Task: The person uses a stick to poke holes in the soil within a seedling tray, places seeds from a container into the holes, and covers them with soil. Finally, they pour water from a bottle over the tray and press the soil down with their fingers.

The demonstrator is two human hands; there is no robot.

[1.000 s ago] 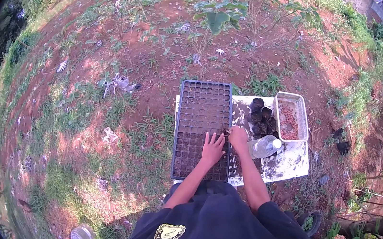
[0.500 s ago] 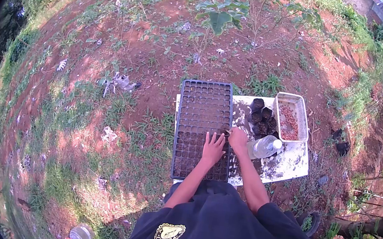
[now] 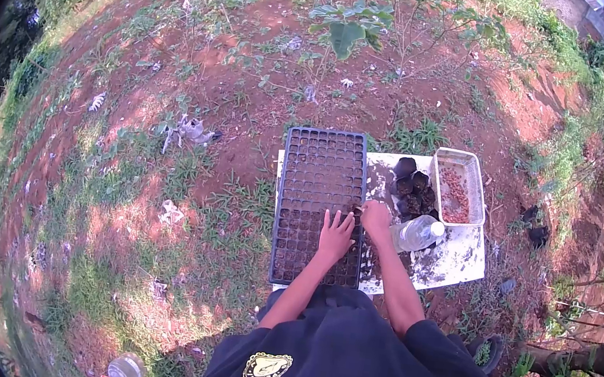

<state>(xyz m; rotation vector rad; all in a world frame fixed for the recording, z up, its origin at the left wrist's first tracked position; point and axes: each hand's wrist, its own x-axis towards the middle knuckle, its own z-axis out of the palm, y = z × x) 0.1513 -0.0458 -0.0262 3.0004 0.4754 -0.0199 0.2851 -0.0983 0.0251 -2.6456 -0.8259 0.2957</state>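
A black seedling tray (image 3: 283, 186) with many small square cells lies lengthwise in front of me. Dark soil shows in its nearer cells, while the farther ones look lighter brown. My left hand (image 3: 336, 235) rests over the tray's middle with its fingers spread. Beside it, at the tray's right edge, my right hand (image 3: 376, 219) has its fingers pinched together over a cell. Whatever those fingertips hold, if anything, is too small to make out. Just right of that hand, a clear plastic bottle (image 3: 414, 234) with a white cap leans at a slant.
Several dark soil-filled pots (image 3: 416, 192) stand on a soil-smeared white board (image 3: 460, 263). A pale plastic tub (image 3: 482, 183) holds small reddish pieces (image 3: 456, 197). Another clear bottle (image 3: 126, 371) lies on the grass at lower left. A leafy plant (image 3: 346, 36) grows beyond the tray.
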